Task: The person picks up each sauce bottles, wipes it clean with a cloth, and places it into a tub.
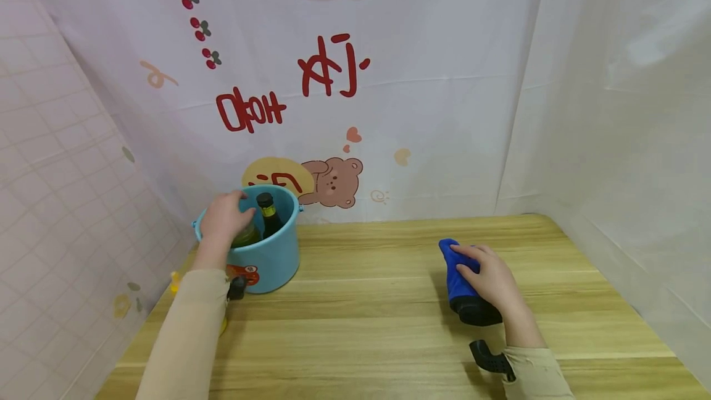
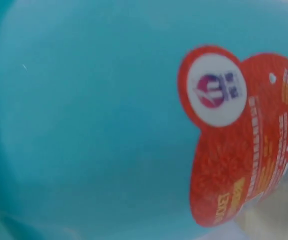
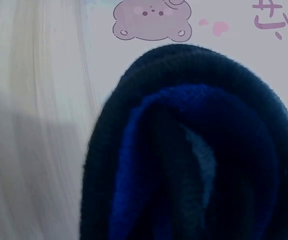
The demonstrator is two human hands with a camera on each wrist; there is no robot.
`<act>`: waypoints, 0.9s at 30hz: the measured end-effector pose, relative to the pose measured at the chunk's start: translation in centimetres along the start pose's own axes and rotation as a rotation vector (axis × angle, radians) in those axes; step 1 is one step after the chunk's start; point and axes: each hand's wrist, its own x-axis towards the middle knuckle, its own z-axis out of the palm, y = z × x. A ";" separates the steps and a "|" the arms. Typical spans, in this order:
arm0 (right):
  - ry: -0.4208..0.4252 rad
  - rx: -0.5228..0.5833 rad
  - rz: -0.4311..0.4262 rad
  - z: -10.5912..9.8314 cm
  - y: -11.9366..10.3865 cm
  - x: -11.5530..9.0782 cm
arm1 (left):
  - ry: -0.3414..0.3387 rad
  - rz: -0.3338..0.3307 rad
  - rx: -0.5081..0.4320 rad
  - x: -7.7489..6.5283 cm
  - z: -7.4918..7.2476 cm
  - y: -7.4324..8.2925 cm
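Note:
On the left of the wooden table stands a light-blue bucket (image 1: 278, 267). My left hand (image 1: 224, 218) reaches over its rim, thumb and forefinger apart above the opening; the other fingers are hidden. Inside are a dark bottle (image 1: 270, 218) with a black cap and yellow neck label, and a green glass container (image 1: 247, 237) below the thumb. The bucket's wall and red sticker (image 2: 224, 160) fill the left wrist view. At the right, my right hand (image 1: 491, 276) grips a blue cloth (image 1: 458, 276) with a dark edge. Its folded, rolled end (image 3: 184, 65) shows close up in the right wrist view.
A yellow object (image 1: 175, 283) is mostly hidden behind the left sleeve. The wooden table (image 1: 355, 326) runs back to a white curtain (image 1: 433, 110) printed with a bear and red characters. Curtains also close off both sides. A black wrist mount (image 1: 491, 360) juts out at the right wrist.

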 end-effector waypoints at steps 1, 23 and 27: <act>0.001 -0.001 -0.001 0.0 0.0 0.0 | 0.021 0.010 -0.006 -0.2 0.0 0.1; 0.009 -0.002 0.001 0.0 0.2 0.0 | 0.293 0.278 -0.135 -6.5 0.0 0.9; 0.010 -0.003 -0.004 0.1 0.2 0.0 | 0.280 0.288 -0.189 -7.8 -0.3 0.6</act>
